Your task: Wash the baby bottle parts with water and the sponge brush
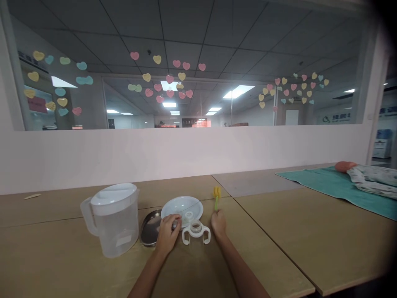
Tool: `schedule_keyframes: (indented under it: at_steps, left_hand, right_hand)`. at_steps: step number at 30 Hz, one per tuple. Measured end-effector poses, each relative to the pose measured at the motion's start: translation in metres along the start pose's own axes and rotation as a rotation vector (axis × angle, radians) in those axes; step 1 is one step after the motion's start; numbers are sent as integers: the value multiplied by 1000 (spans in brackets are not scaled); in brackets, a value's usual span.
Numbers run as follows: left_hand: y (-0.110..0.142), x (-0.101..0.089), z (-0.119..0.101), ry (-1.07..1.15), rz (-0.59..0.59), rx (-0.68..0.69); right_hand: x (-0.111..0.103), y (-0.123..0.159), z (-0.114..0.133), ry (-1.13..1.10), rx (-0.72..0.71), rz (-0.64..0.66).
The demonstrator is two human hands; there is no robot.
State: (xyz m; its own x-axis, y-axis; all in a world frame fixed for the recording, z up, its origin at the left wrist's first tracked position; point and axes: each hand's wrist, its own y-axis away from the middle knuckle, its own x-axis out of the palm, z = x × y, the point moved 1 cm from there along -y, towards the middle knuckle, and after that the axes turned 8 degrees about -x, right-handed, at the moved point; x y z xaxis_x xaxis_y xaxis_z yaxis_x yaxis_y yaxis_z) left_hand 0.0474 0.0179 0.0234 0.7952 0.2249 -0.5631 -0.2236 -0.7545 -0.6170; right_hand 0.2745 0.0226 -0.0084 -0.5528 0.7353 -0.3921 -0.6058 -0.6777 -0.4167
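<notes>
My right hand [218,223] is closed around the green handle of a sponge brush [216,193], its yellow head pointing up and away from me. My left hand [169,234] curls over the near left rim of a white bowl [166,207]. Its fingers close on a clear container [184,222], mostly hidden by the hand and blending with the bowl. A small whitish ring [189,215] shows beside it. Between my hands, a white two-handled bottle holder [196,232] with a round collar stands on the table, touching neither hand.
A clear lidded pitcher [116,223] stands at the left, next to a round metal tray [150,227] partly behind my left hand. A teal cloth [322,182] with a patterned fabric [372,178] lies far right. Seams cross the wooden table [294,223]; a wall [173,153] rises behind.
</notes>
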Motion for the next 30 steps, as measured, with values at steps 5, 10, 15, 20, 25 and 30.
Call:
schedule_keyframes:
  at_steps: [5, 10, 15, 20, 25, 30]
  left_hand:
    - [-7, 3, 9, 258, 7, -154]
    - [-11, 7, 22, 410, -74, -217]
    - [-9, 5, 26, 313, -126, -238]
    - [-9, 0, 19, 211, -141, -235]
    - [-10, 1, 19, 223, -186, -176]
    - [-10, 9, 31, 314, -185, -212]
  right_hand:
    - [-12, 1, 11, -235, 39, -302]
    - [-15, 19, 28, -526, -130, -377]
    - [-12, 40, 37, -497, -380, -250]
    - [-9, 47, 40, -327, -513, -127]
    - [-1, 50, 41, -243, -584, 10]
    - [2, 46, 41, -351, -525, 34]
